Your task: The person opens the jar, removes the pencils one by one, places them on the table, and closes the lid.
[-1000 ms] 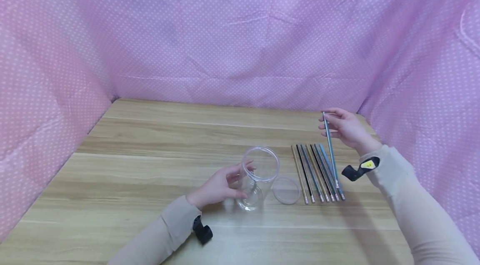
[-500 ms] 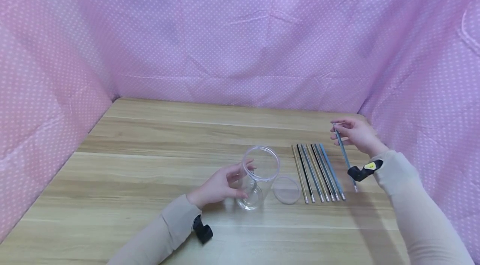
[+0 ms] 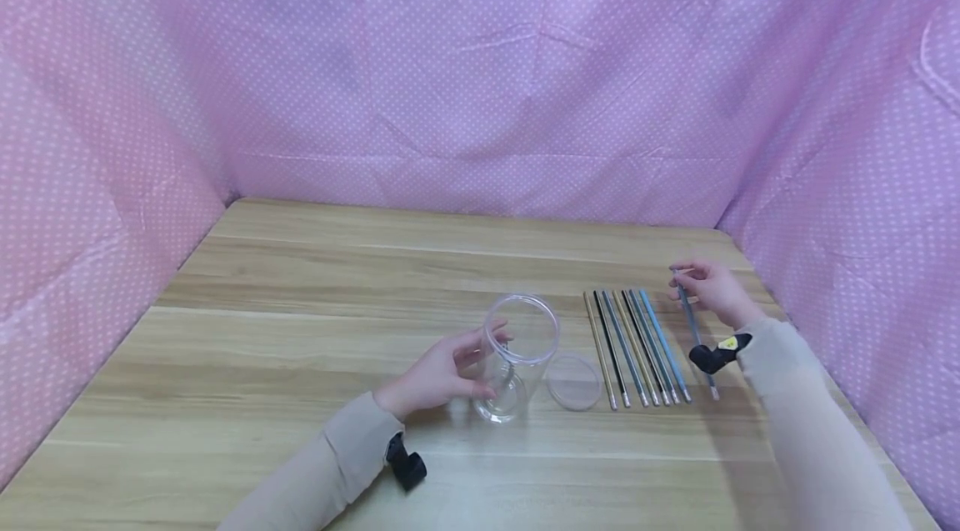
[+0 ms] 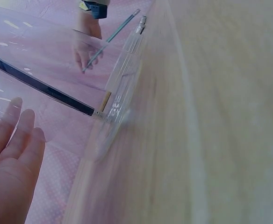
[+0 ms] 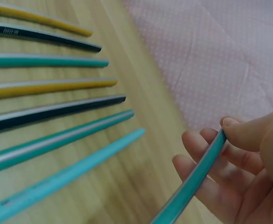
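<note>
My left hand (image 3: 438,368) holds a tall clear plastic cup (image 3: 517,368), thumb and fingers round its side, upright on the table. Through its wall in the left wrist view shows a dark pencil (image 4: 43,87) with a metal eraser end. A round clear lid (image 3: 573,383) lies beside the cup. To the right, several pencils (image 3: 635,348) in gold, black, teal and blue lie in a row, erasers toward me. My right hand (image 3: 712,289) pinches a teal pencil (image 5: 192,182) near its far end, right of the row; the eraser end slants down toward me.
The wooden table (image 3: 300,298) has pink dotted cloth (image 3: 465,81) hanging behind it and at both sides. Each wrist wears a black camera strap; the right camera (image 3: 716,353) overlaps the held pencil in the head view.
My right hand has moved right and toward me, taking the teal pencil from over the row to beside its right end, and lower. The left hand and cup have stayed still.
</note>
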